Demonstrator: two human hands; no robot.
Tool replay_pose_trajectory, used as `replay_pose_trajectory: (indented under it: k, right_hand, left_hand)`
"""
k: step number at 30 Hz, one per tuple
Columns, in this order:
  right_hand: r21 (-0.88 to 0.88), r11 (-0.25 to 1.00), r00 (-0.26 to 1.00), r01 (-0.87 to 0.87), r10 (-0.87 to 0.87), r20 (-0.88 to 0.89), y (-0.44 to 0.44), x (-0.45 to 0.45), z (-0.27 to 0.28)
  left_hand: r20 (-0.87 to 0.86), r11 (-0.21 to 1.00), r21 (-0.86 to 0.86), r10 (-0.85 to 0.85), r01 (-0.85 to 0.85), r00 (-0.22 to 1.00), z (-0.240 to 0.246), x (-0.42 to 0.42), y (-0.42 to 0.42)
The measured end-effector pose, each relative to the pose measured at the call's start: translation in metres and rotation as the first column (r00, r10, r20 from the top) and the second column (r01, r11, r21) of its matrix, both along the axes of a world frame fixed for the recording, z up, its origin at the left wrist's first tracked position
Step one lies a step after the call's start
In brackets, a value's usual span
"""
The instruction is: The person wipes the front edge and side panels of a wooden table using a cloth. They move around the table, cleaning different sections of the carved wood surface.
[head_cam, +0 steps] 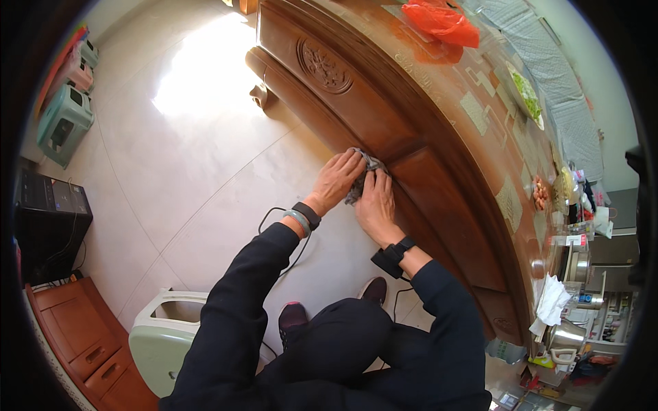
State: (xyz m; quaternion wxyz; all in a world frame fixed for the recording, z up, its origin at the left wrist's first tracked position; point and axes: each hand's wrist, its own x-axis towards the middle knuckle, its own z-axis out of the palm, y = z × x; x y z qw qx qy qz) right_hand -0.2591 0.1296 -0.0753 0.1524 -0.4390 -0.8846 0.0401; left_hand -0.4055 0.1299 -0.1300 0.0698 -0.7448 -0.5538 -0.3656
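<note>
My left hand (336, 180) and my right hand (377, 205) both press on a crumpled grey patterned cloth (374, 163). The cloth lies against the lower rail of the carved wooden side of a table (437, 190), near the joint between two panels. Its lower part hangs between my hands. A round carved relief (325, 66) shows on the panel farther up. My left wrist bears a dark band and a pale bangle; a black device is strapped to my right wrist.
On the tabletop are a red plastic bag (441, 23), a plate of chopped greens (525, 95) and white tissues (552, 300). A green and white plastic stool (164, 339) stands at lower left, near a wooden cabinet (87, 344). Black cables run over the floor around my feet.
</note>
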Motion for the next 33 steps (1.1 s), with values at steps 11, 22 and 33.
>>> replay_pose_trajectory:
  k: [11,22,33]
  right_hand:
    - [0.185,0.982,0.996,-0.049,0.033,0.084,0.027,-0.044,-0.004]
    - [0.187,0.982,0.994,-0.032,0.011,0.11,0.009,-0.011,-0.007]
    - [0.126,0.992,0.953,-0.001,-0.038,0.302,-0.018,0.052,0.016]
  left_hand:
    - [0.235,0.996,0.06,0.052,-0.067,0.971,0.004,-0.015,0.017]
    - [0.208,0.986,0.026,0.158,-0.167,0.965,-0.005,-0.002,0.009]
    - [0.273,0.987,0.133,-0.12,0.086,0.955,0.006,0.075,-0.015]
